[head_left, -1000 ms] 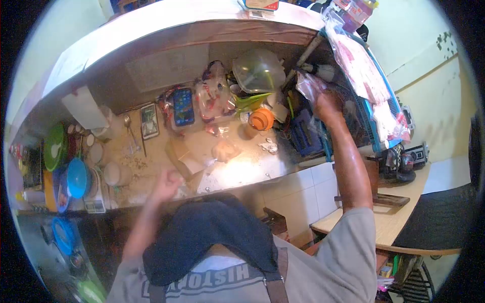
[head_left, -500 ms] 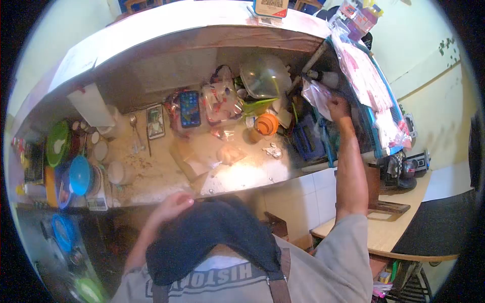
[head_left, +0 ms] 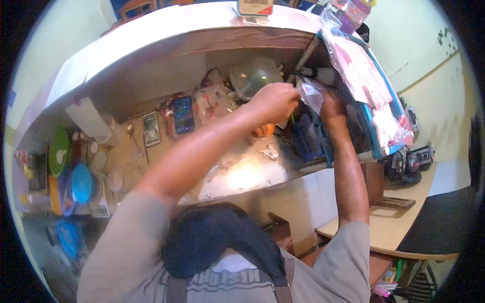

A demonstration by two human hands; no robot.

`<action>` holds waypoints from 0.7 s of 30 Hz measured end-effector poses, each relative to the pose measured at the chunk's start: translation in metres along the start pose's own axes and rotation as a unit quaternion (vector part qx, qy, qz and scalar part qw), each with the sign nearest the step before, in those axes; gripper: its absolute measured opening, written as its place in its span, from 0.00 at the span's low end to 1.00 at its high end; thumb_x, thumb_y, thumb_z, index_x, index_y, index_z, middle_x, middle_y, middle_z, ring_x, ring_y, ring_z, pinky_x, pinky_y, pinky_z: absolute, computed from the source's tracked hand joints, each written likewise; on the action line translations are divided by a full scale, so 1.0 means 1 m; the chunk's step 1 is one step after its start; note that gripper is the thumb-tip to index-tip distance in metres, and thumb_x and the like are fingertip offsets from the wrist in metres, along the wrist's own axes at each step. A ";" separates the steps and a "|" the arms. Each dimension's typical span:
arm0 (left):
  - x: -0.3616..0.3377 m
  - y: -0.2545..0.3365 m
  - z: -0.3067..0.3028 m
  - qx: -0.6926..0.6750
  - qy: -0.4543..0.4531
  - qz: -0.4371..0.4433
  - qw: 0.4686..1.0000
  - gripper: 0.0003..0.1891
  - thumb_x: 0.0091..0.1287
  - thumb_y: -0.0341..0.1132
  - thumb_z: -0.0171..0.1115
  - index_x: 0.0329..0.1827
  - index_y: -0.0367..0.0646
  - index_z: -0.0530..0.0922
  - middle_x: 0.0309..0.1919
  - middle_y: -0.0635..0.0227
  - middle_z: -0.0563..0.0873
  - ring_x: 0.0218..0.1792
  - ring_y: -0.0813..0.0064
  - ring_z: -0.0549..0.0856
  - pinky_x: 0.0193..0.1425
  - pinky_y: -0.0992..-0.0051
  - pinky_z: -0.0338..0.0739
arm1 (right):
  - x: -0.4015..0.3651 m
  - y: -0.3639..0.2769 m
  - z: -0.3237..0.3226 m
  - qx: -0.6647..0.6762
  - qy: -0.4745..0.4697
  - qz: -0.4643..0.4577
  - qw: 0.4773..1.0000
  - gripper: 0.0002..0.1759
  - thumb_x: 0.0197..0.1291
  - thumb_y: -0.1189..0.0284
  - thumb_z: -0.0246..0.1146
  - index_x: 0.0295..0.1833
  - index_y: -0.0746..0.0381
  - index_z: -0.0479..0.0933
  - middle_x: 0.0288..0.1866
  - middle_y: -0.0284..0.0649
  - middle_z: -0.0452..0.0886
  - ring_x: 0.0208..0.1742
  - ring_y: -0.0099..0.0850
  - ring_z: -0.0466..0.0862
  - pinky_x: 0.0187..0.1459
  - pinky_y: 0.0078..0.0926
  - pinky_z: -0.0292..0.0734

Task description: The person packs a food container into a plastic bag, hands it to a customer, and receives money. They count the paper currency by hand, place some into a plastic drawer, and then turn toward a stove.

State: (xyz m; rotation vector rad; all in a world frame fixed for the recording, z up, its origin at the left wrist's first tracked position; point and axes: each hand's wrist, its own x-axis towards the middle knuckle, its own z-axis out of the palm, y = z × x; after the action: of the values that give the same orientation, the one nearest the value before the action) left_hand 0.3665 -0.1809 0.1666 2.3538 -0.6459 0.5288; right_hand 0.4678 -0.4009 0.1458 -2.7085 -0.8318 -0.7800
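A thin clear plastic bag (head_left: 311,96) is stretched between my two hands at the right end of the counter. My right hand (head_left: 333,105) is closed on its right side. From the left, my left hand (head_left: 277,102) reaches across the counter, its fingers pinched at the bag's left edge. Under my left wrist an orange cup (head_left: 263,130) is partly covered. Behind that hand stands a clear plastic tub (head_left: 252,76). A dark blue basket (head_left: 306,136) sits just below the bag.
Two phones, one dark (head_left: 184,115) and one white-framed (head_left: 151,129), lie left of my forearm. Blue bowls (head_left: 82,184) and a green bowl (head_left: 60,151) stand at far left. A rack with pink-and-white packets (head_left: 356,76) rises at right.
My left hand has come up from the counter's front edge, across to the right, and onto the plastic bag. My right hand keeps its hold on the bag in nearly the same place.
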 end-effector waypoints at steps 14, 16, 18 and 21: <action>0.092 -0.052 0.091 0.014 0.105 0.127 0.986 0.06 0.45 0.33 0.65 0.27 0.45 0.80 0.26 0.64 0.81 0.34 0.60 0.81 0.38 0.62 0.76 | -0.018 0.004 -0.014 0.112 -0.007 0.081 0.990 0.10 0.55 0.72 0.59 0.42 0.63 0.77 0.40 0.50 0.80 0.43 0.47 0.79 0.47 0.36 0.74; 0.096 -0.059 0.088 0.031 0.099 0.170 0.980 0.07 0.44 0.33 0.65 0.28 0.45 0.80 0.27 0.64 0.82 0.35 0.60 0.81 0.38 0.64 0.76 | -0.020 0.001 -0.016 0.112 0.009 0.075 0.991 0.10 0.56 0.72 0.59 0.42 0.63 0.78 0.42 0.50 0.80 0.45 0.47 0.78 0.48 0.36 0.73; 0.097 -0.062 0.083 0.054 0.087 0.170 0.980 0.07 0.46 0.35 0.63 0.30 0.49 0.82 0.27 0.67 0.82 0.37 0.63 0.81 0.42 0.64 0.75 | -0.020 -0.004 -0.022 0.101 -0.028 0.083 0.991 0.10 0.55 0.71 0.59 0.40 0.63 0.78 0.42 0.50 0.79 0.47 0.48 0.76 0.49 0.37 0.71; 0.094 -0.064 0.075 0.067 0.082 0.190 0.976 0.10 0.47 0.34 0.63 0.34 0.50 0.82 0.29 0.67 0.82 0.39 0.64 0.81 0.46 0.66 0.73 | -0.015 -0.014 -0.032 0.166 -0.027 0.116 0.979 0.10 0.53 0.71 0.60 0.39 0.64 0.79 0.39 0.51 0.78 0.45 0.48 0.76 0.48 0.39 0.70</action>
State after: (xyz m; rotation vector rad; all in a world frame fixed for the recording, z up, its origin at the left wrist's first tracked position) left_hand 0.4930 -0.2166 0.1308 2.2841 -1.0183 0.9503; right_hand 0.4360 -0.4068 0.1650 -2.4767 -0.5800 -0.4705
